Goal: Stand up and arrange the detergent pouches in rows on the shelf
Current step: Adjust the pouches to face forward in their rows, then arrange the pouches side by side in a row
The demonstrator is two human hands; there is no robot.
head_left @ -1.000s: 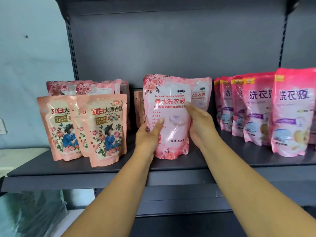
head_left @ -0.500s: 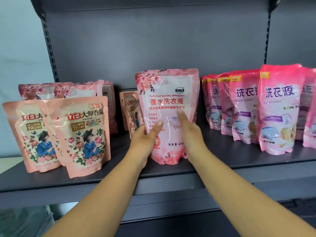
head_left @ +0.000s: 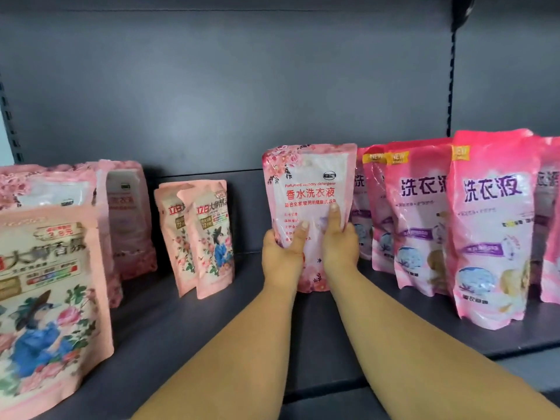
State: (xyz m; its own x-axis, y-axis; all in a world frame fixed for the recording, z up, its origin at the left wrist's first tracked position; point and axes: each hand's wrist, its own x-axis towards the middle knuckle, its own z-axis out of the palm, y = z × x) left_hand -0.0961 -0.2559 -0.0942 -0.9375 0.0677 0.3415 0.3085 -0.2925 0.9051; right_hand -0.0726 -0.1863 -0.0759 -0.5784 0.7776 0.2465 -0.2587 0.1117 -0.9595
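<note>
A pink floral detergent pouch (head_left: 309, 189) with a white panel and red lettering stands upright deep on the dark grey shelf (head_left: 169, 338). My left hand (head_left: 280, 253) grips its left side, thumb across the front. My right hand (head_left: 339, 244) grips its right side, thumb pressed on the front. The pouch stands close beside a row of bright pink pouches (head_left: 491, 225) on its right. Two small peach pouches (head_left: 206, 234) stand to its left, farther back.
A large peach pouch (head_left: 51, 298) with a figure in blue stands near the front left, with pink floral pouches (head_left: 127, 213) behind it. Bare shelf surface lies between the peach pouches and my arms. The shelf's back panel (head_left: 242, 86) rises behind everything.
Both hands have pushed the floral pouch back and to the right, toward the bright pink row. The view has moved closer to the shelf and shifted right.
</note>
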